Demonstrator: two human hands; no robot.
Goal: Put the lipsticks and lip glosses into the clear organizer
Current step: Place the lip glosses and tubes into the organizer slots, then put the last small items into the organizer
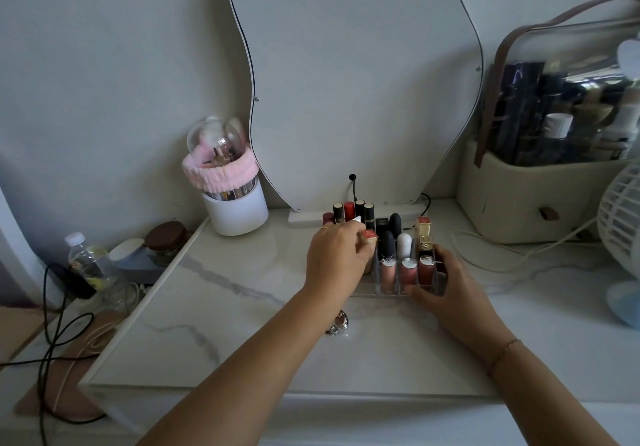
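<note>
Though upright, gold lipstick [425,244] lettering unreadable.

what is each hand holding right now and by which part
The right hand grips the clear organizer at its front right corner. The left hand pinches a white-tipped tube; its fingers hide where on it.

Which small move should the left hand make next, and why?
Likely lower the lipstick down into the organizer and release. The left hand pinches it upright at the organizer's left side, its lower part hidden behind the hand, while the right hand grips the front right corner.
</note>
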